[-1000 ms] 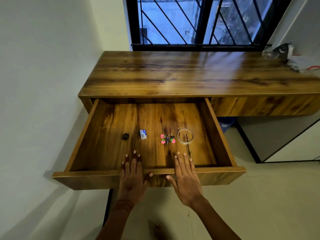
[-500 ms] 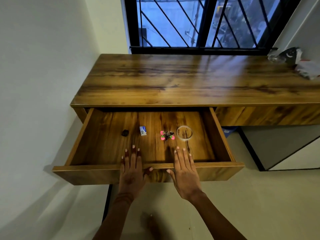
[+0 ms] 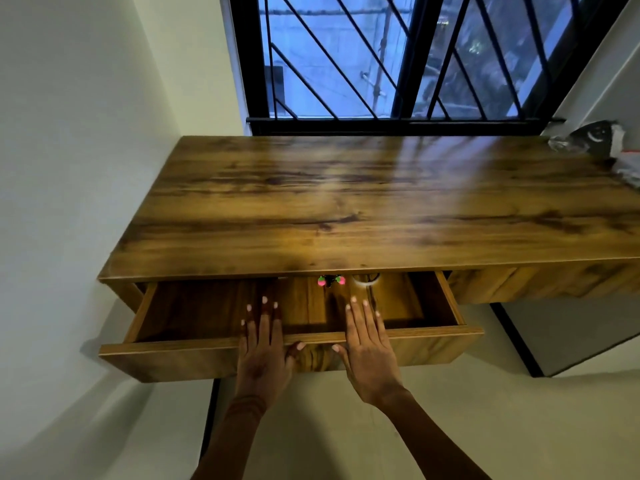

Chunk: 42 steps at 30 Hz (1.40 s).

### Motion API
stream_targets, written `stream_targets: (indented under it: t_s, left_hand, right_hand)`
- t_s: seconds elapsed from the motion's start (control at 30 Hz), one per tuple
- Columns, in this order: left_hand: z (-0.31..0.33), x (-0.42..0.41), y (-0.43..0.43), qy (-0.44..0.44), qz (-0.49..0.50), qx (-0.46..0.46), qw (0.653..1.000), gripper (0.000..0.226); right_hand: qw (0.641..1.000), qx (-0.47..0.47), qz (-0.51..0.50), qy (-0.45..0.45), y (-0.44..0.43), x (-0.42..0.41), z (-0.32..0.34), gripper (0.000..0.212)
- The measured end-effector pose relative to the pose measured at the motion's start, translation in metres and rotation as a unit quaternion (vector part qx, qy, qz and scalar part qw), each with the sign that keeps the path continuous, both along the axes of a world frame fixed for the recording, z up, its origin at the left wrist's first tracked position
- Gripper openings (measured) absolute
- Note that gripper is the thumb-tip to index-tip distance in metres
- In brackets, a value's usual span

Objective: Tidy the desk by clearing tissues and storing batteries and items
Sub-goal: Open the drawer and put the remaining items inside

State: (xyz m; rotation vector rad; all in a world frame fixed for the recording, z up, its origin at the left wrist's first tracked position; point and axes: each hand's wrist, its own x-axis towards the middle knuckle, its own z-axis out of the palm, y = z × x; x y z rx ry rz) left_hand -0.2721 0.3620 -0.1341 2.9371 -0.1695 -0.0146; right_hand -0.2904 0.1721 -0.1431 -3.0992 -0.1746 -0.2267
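The wooden desk's drawer (image 3: 180,358) stands partly open under the desk top (image 3: 363,209). My left hand (image 3: 265,344) and my right hand (image 3: 369,348) lie flat on its front edge, fingers spread over the rim, thumbs against the front panel. Inside, just under the desk's edge, a small item with pink and green balls (image 3: 331,280) and part of a clear tape ring (image 3: 367,279) still show. The rest of the drawer's contents are hidden beneath the desk top.
A white wall runs close along the left. A barred window (image 3: 381,57) stands behind the desk. Crumpled plastic and dark packaging (image 3: 599,140) lie at the desk's far right corner. A grey cabinet (image 3: 571,334) stands under the desk at the right.
Both hands have pushed the drawer inward. The small black item and the white-blue item have slid out of sight under the desk top.
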Motion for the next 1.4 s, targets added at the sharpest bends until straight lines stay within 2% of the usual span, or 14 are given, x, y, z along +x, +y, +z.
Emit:
stream_targets:
  t_s: [0.37,0.47,0.6,0.73,0.8,0.87,0.93,1.17,1.4]
  left_hand:
    - [-0.006,0.065,0.001,-0.071,-0.027,0.033,0.997,0.074]
    - [-0.01,0.081,0.002,-0.121,-0.03,0.05,0.991,0.077]
    - [-0.009,0.093,0.003,-0.138,-0.046,0.059,0.988,0.096]
    - [-0.009,0.099,0.004,-0.137,-0.049,0.063,0.987,0.082]
    - [-0.009,0.102,0.004,-0.145,-0.057,0.056,0.986,0.082]
    - [-0.007,0.107,0.003,-0.144,-0.067,0.047,0.986,0.093]
    - [-0.005,0.113,0.002,-0.153,-0.071,0.039,0.985,0.1]
    - [0.001,0.128,-0.004,-0.168,-0.076,0.04,0.982,0.099]
    - [0.0,0.127,-0.005,-0.185,-0.072,0.033,0.98,0.097]
  right_hand:
    - [1.0,-0.01,-0.006,-0.013,-0.002,0.067,-0.002,0.063]
    - [0.999,-0.027,-0.004,-0.019,-0.004,0.083,-0.001,0.071]
    - [0.997,-0.061,0.035,-0.024,-0.008,0.098,0.004,0.083]
    - [0.997,-0.054,0.046,-0.035,-0.01,0.106,0.002,0.104]
    - [0.996,-0.049,0.055,-0.052,-0.012,0.11,0.0,0.093]
    - [0.993,-0.046,0.067,-0.081,-0.014,0.115,0.001,0.073]
    - [0.991,-0.029,0.079,-0.105,-0.015,0.121,0.003,0.064]
    - [0.969,0.038,0.103,-0.22,-0.013,0.133,-0.007,0.044]
    - [0.963,0.031,0.107,-0.246,-0.015,0.134,-0.007,0.042]
